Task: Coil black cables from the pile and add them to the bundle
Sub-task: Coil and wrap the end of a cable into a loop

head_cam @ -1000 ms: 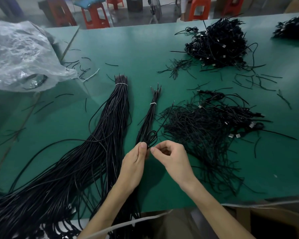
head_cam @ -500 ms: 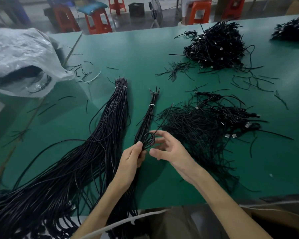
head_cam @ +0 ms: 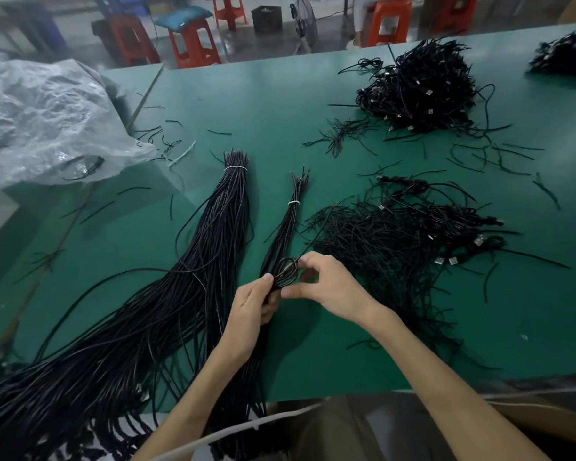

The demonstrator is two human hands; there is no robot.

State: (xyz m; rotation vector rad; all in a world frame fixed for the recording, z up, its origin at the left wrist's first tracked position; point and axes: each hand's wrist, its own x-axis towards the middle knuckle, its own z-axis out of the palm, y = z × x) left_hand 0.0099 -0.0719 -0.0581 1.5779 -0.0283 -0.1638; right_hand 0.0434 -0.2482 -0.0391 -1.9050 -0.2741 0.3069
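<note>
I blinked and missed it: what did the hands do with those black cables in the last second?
The right hand stopped pinching beside the left thumb, spread its fingers, and now curls forefinger and thumb round the coiled cable. The left hand still grips the small bundle just below the coil. The big bundle and the loose pile stayed put.
</note>
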